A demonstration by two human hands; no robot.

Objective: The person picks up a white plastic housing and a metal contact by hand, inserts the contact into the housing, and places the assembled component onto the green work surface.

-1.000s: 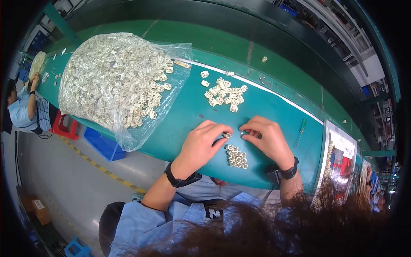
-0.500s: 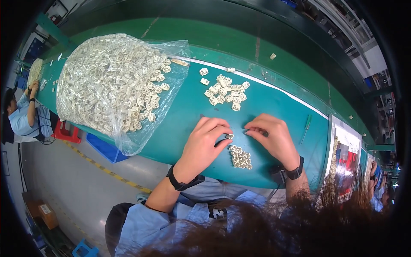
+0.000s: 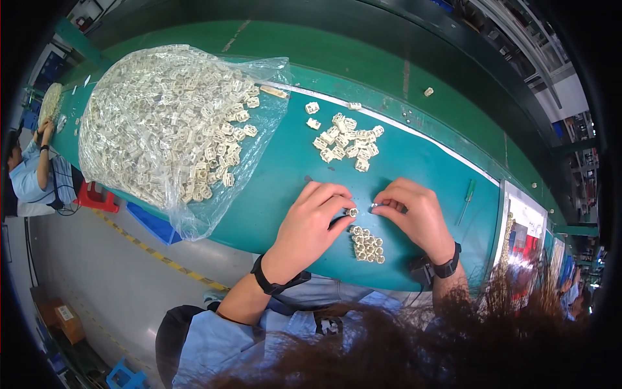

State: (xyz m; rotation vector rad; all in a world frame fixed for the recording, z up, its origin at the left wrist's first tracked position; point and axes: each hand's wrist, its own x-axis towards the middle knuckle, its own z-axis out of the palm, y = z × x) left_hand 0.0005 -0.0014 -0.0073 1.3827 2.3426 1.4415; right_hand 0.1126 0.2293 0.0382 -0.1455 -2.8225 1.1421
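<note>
Left hand (image 3: pixel 310 223) pinches one small cream part (image 3: pixel 353 212) just above the sorted cluster (image 3: pixel 367 244) — near the counter (image 3: pixel 285 175) front edge. Right hand (image 3: pixel 416 214) pinches a metal piece (image 3: pixel 376 207); bare counter lies between cluster and loose pile (image 3: pixel 346 137).

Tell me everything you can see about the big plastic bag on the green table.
The plastic bag is clear, thin and crinkled, bulging with many small cream-white parts. It lies slumped on its side at the left end of the green table, its lower edge hanging over the near table edge. Its mouth faces right, with parts at the opening. Neither hand touches it.
</note>
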